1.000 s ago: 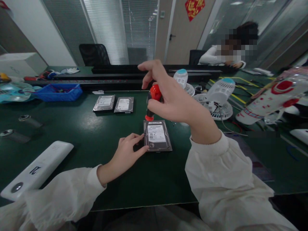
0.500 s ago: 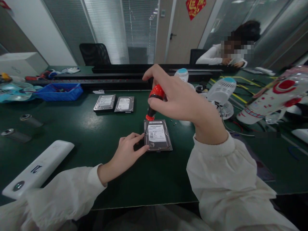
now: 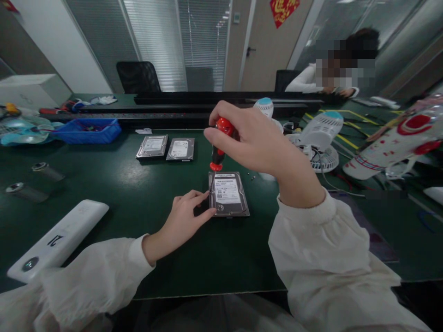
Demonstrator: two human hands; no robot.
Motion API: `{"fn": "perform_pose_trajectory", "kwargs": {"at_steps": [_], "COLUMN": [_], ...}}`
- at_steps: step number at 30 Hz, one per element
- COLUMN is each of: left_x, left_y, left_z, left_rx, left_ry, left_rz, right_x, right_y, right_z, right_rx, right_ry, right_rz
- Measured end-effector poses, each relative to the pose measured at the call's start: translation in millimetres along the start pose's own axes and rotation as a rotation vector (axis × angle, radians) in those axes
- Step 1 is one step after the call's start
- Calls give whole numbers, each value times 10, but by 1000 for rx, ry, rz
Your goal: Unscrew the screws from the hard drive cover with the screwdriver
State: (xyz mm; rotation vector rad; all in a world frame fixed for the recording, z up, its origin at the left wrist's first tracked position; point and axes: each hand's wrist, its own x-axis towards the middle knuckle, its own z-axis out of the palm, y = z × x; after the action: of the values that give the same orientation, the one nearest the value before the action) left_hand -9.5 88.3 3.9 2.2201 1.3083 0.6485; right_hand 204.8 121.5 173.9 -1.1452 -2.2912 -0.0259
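Note:
A hard drive [image 3: 229, 193] with a white label lies flat on the green table in front of me. My left hand [image 3: 185, 216] steadies it, thumb and index finger pressed at its left edge. Above the drive, my right hand [image 3: 247, 138] grips a red-and-black screwdriver [image 3: 218, 154] by its handle. The thin shaft points down to the drive's left side, near my left index finger; where the tip meets the drive is too small to make out. Several tiny screws [image 3: 252, 177] lie just right of the drive's upper corner.
Two more hard drives [image 3: 152, 146] lie further back. At left are a blue bin [image 3: 88, 131], two metal cylinders [image 3: 48, 171] and a white device [image 3: 58, 240]. White fans [image 3: 320, 131] and a tumbler [image 3: 391, 143] stand at right. Another person [image 3: 308, 80] sits across the table.
My right thumb and fingers have shifted around the screwdriver handle, which now stands a little more upright. My left hand stays against the drive. The whole view has shifted slightly.

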Motion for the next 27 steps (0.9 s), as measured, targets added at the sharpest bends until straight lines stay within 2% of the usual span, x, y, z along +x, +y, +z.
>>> {"fn": "perform_pose_trajectory", "kwargs": {"at_steps": [4, 8, 10, 15, 20, 27], "left_x": [-3, -10, -11, -14, -14, -7], "left_y": [-7, -18, -20, -33, -33, -27], "left_z": [1, 7, 10, 13, 7, 19], "left_rx": [-6, -3, -2, -4, -5, -10], "left_ry": [0, 8, 13, 9, 5, 30], "left_rz": [3, 16, 20, 17, 16, 51], "right_x": [0, -18, -20, -13, -28, -25], "right_y": [6, 39, 36, 8, 8, 0], "right_z": [-28, -65, -60, -37, -52, -64], "right_rx": [-54, 23, 24, -13, 39, -57], "right_ry": [0, -64, -57, 14, -26, -5], "right_rz": [40, -35, -41, 28, -1, 89]}}
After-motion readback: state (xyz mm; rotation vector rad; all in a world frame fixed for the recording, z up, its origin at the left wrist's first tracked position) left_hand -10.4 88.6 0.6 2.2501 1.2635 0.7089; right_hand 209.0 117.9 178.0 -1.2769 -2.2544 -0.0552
